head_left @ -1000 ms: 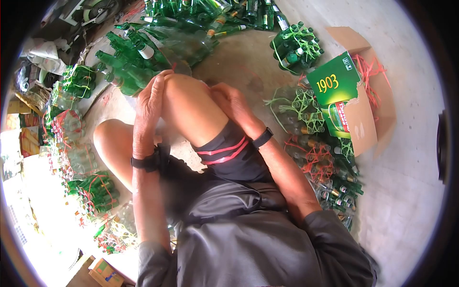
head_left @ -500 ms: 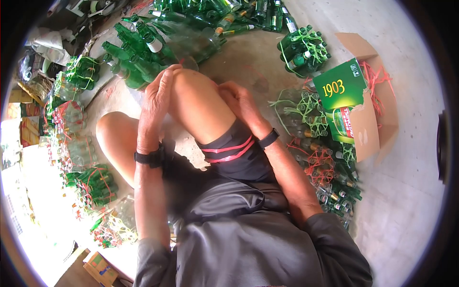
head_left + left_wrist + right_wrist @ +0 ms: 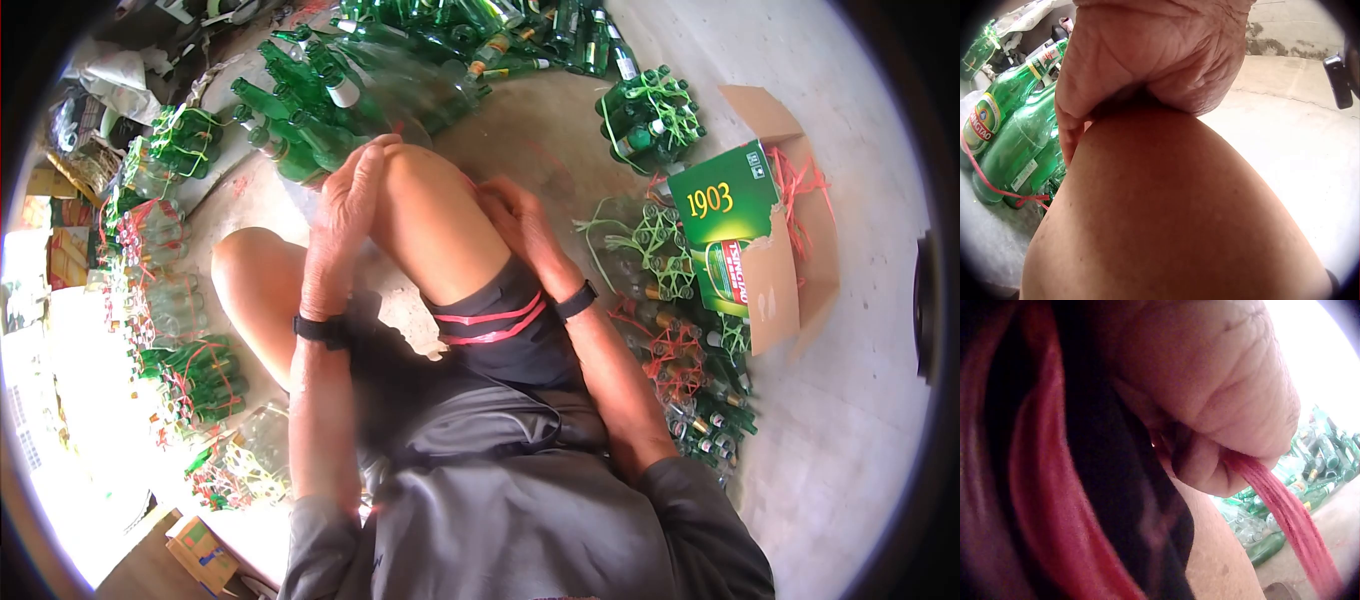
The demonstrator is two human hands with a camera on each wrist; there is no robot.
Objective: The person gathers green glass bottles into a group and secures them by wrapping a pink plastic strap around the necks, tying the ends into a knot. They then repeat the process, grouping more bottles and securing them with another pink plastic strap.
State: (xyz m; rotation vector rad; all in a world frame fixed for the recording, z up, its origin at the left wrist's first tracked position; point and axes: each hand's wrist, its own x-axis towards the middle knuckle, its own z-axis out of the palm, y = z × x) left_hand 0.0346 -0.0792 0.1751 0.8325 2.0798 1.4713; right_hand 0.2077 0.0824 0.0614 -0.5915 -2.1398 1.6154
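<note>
The left hand [image 3: 345,210] lies over the raised bare knee [image 3: 420,190], its fingertips at the top of the kneecap. In the left wrist view that hand [image 3: 1154,56] rests on the skin of the knee, with some fingers hidden behind it. Beside the same leg is the right hand [image 3: 525,230], bent inward. The right wrist view shows this hand [image 3: 1210,387] with curled fingers gripping a flat red strap [image 3: 1291,519], which trails down to the right. Green bottles [image 3: 310,130] lean together just beyond the left hand.
Bundles of bottles tied with green string [image 3: 655,115] and red string [image 3: 675,360] stand at the right, near an open cardboard box [image 3: 770,250]. More bottles [image 3: 450,30] lie in a heap at the top. Tied bundles [image 3: 200,380] line the left side.
The surroundings have shifted right and slightly down in the head view. Both hands keep nearly the same place against the leg.
</note>
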